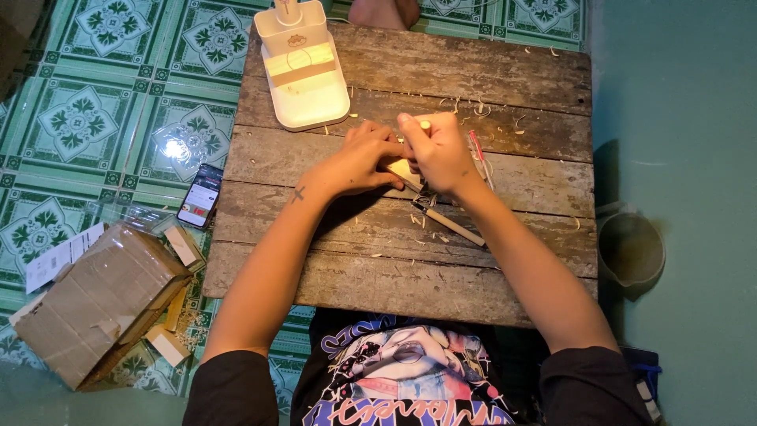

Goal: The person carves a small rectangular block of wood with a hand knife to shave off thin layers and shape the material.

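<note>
Wood block point(402, 169) pinned by left hand point(364, 160), right hand point(438, 151) fisted round a tool handle; fingers sit close, a slip could nick them.

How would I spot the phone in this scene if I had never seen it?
Start at the worn wooden table in the middle, then look off its left edge to the green patterned floor tiles. The phone lies there flat with its screen lit, just above the cardboard box. It is the only dark, glowing slab there.
</note>
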